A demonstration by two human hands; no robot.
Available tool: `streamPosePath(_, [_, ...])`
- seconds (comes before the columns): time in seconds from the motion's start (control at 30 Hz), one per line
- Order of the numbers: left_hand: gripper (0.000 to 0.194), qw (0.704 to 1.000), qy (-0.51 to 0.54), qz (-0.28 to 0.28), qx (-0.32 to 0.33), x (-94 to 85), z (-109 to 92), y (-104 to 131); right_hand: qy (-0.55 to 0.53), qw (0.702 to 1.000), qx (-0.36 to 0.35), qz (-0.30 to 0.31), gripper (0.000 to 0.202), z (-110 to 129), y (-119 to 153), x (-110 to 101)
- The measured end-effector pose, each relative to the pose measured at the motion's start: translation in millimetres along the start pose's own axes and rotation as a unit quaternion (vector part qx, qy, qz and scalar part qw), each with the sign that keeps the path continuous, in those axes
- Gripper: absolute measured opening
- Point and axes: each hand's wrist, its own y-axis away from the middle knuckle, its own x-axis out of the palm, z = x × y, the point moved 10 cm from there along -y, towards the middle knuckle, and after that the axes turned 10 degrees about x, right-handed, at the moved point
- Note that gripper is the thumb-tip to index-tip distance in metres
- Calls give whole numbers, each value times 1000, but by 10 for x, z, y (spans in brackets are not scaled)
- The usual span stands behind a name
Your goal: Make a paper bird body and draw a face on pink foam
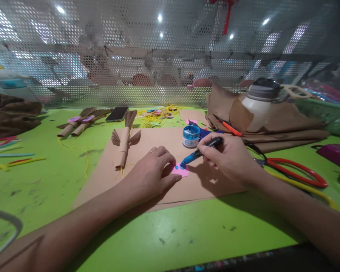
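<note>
My right hand (225,156) grips a black pen-like tool (200,152) whose lower end is coated in blue paint. Its tip touches a small pink paper piece (184,172) bearing blue dots. The thumb and bent fingers of my left hand (155,170) hold that piece at its left edge, on a sheet of brown paper (158,141). Just behind the tool stands an open jar of blue paint (190,136). Left of my left hand lies a rolled brown paper figure (124,147) with pleated fans and yellow string.
Two similar rolled figures (81,122) and a phone (117,114) lie at back left. Red-handled scissors (296,172), folded brown paper (286,132) and a white bottle (257,107) are on the right. A perforated screen (158,75) closes off the green table's far side.
</note>
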Motion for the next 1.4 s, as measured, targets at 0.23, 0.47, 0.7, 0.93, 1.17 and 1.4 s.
streamPosePath(0.23, [24,1000,2,-2,-1,-12,-4,-10,11,1000,-10,5,5,30,4,15])
streamPosePath(0.47, [24,1000,0,-2,-2,-12,4,-12,16,1000,-8,-2,6,40,10,-19])
streamPosePath(0.7, [24,1000,1,0,1,-7,1,-6,-8,999,-21,-38,7,46,21,-111])
streamPosePath(0.93, [25,1000,-1,-2,2,-1,17,-24,10,1000,-13,-1,5,58,15,5])
streamPosePath(1.17, [26,1000,-4,-2,2,5,14,-19,27,999,-26,-21,6,71,31,-68])
streamPosePath(1.4, [27,1000,2,-3,3,-10,3,-29,-51,995,-48,-76,10,102,43,-242])
